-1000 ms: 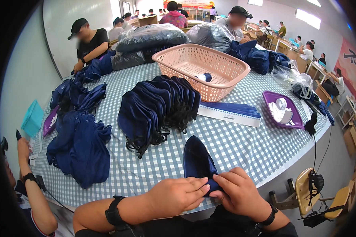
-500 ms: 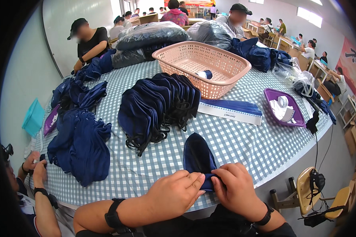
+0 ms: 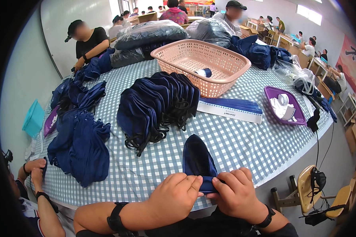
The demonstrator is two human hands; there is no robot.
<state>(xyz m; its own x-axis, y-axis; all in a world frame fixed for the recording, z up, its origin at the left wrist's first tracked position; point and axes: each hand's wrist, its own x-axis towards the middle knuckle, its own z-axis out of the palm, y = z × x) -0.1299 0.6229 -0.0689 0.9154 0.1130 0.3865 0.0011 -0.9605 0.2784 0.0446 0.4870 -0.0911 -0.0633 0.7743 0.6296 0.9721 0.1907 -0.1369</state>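
Observation:
A navy fabric piece [image 3: 197, 156], long with a rounded point and a dark lining, lies on the checked tablecloth in front of me with its point away from me. At its near end an edge is turned over into a narrow band. My left hand [image 3: 174, 194] pinches the left end of that band between thumb and fingers. My right hand [image 3: 236, 192] grips the band's right end, thumb on top. Just beyond stands a row of similar navy pieces [image 3: 156, 102] packed together, with black cords hanging from their near edges.
A pink perforated basket [image 3: 221, 89] with a small roll stands at the back. Blue-and-white strips [image 3: 229, 110] lie before it. A purple tray [image 3: 269, 93] holds white labels. Heaped navy cloth [image 3: 81, 146] lies left. Co-workers sit left and across; a yellow chair [image 3: 307, 185] stands right.
My hands have drawn slightly apart along the folded band, the right one shifting a little rightward. More of the band shows between them. The co-worker's hands at the lower left have moved slightly.

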